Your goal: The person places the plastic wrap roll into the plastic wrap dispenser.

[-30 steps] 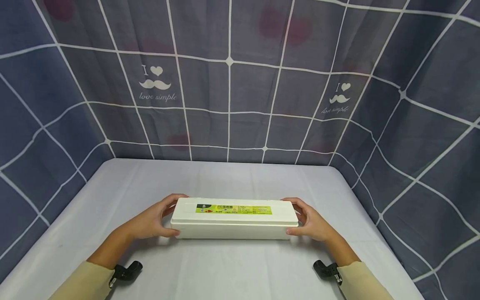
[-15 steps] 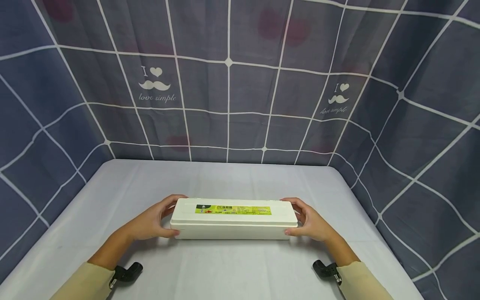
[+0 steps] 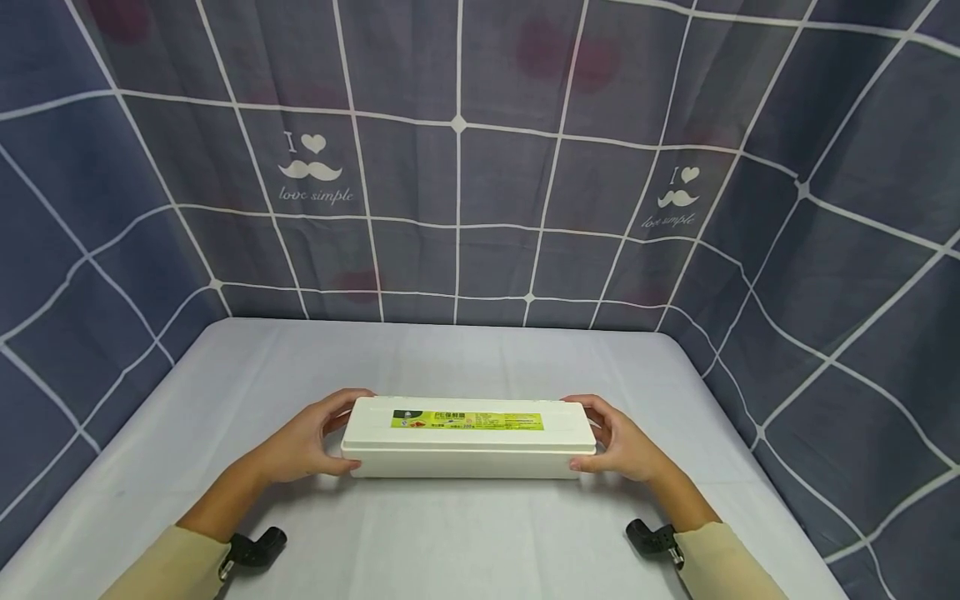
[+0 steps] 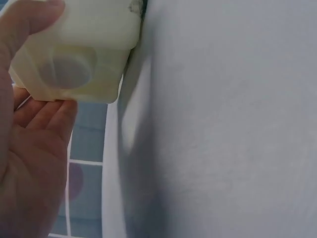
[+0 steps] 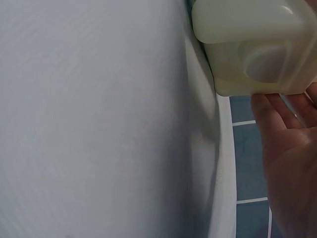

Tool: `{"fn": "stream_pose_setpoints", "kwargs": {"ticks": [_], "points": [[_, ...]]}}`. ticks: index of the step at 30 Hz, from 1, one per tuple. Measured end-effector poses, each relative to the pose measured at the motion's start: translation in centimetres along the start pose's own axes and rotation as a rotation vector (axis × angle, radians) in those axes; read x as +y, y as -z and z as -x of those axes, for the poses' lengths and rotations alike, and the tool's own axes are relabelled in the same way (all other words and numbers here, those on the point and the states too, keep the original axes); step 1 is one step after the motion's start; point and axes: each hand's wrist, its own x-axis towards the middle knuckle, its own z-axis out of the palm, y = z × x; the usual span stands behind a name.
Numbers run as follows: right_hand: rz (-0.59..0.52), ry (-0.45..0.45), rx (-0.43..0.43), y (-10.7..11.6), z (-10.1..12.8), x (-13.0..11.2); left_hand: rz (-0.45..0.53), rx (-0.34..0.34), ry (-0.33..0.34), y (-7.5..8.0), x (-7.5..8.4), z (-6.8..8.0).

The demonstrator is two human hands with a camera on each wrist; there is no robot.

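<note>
- Lying lengthwise on the white tablecloth (image 3: 465, 533), at its centre, is a long white plastic cling-film box (image 3: 468, 437), lid closed, contents hidden.
- A green-yellow label (image 3: 467, 419) runs along the lid.
- The left hand (image 3: 303, 442) cups the box's 9 o'clock end, fingers curled round it.
- The right hand (image 3: 622, 442) grips the 3 o'clock end likewise.
- A checked grey curtain (image 3: 457, 167) hangs at 12 o'clock.
</note>
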Motion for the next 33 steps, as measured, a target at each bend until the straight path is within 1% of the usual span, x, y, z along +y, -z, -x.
{"fn": "stream_pose_setpoints", "kwargs": {"ticks": [5, 9, 13, 19, 26, 30, 33], "points": [[0.002, 0.0, 0.005, -0.02, 0.05, 0.08, -0.008, -0.018, 0.005, 0.06, 0.21, -0.1], [0.009, -0.006, 0.009, 0.02, 0.03, 0.04, -0.013, -0.018, 0.002, 0.06, 0.29, -0.12], [0.009, -0.01, 0.011, 0.04, 0.05, 0.0, -0.012, -0.018, -0.01, 0.09, 0.15, -0.11], [0.023, -0.013, 0.016, -0.05, 0.1, -0.05, 0.005, -0.023, -0.006, 0.19, -0.11, -0.01], [0.016, -0.018, 0.011, -0.07, 0.11, -0.12, 0.011, 0.005, -0.029, -0.04, -0.19, 0.15], [0.018, -0.016, 0.011, -0.06, 0.04, -0.08, -0.001, 0.025, -0.052, -0.04, -0.29, 0.18], [0.017, -0.012, 0.011, -0.06, 0.0, -0.04, -0.007, 0.032, -0.053, -0.01, -0.33, 0.16]]}}
